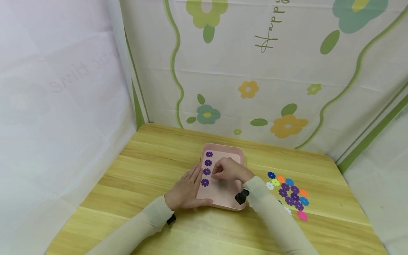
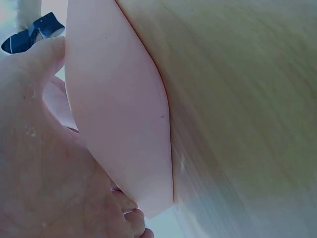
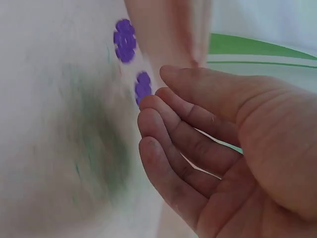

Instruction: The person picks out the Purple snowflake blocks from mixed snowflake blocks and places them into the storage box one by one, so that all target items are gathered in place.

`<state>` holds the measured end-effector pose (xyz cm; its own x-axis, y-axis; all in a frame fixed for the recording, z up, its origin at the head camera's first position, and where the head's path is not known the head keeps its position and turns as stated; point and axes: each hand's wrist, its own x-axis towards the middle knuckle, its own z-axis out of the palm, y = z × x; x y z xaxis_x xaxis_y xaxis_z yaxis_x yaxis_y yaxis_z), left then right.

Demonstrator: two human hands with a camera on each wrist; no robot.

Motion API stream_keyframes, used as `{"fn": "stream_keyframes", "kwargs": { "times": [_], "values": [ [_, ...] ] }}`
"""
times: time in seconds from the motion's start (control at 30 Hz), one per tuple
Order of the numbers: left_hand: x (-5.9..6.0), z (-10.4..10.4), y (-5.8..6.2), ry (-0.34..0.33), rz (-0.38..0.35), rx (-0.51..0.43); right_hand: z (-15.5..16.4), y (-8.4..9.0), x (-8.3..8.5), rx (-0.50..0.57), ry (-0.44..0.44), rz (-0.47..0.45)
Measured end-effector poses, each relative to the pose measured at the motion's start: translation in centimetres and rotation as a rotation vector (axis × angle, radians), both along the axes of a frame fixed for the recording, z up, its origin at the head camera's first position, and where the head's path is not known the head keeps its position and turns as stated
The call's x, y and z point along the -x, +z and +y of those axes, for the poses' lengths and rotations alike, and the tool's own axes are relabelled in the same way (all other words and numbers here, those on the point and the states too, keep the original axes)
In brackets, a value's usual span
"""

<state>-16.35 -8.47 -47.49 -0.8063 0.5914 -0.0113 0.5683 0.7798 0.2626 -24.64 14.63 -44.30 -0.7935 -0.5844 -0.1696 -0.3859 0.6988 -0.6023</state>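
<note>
A pink tray lies on the wooden table. Down its left side runs a column of several purple flower-shaped discs. My left hand rests against the tray's near left corner, fingers fairly straight along the left side and thumb at the near rim. In the left wrist view, that hand touches the outer wall of the tray. Over the tray, my right hand hovers beside the purple discs. Its fingers are loosely bent in the right wrist view, with nothing visible between them and the thumb.
Right of the tray, a loose group of discs lies on the table: several purple discs, a pink disc, a white disc, plus orange, blue and yellow-green ones. Patterned cloth walls enclose the table's back and sides.
</note>
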Motion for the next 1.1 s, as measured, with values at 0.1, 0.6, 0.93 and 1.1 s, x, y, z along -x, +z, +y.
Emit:
{"fn": "stream_keyframes", "kwargs": {
  "times": [0.1,0.6,0.93,1.1],
  "values": [
    [0.0,-0.1,0.1,0.003,-0.001,0.009,1.9,1.0,-0.3,0.003,0.002,0.043],
    [-0.2,0.0,0.4,0.002,-0.012,0.033,17.3,2.9,-2.3,-0.117,-0.176,0.119],
    [-0.2,0.0,0.4,-0.002,0.01,0.036,25.1,0.2,-4.1,-0.201,-0.221,0.113],
    [-0.2,0.0,0.4,-0.002,0.001,0.036,26.3,-1.4,-4.8,-0.22,-0.246,0.089]
  ]
}}
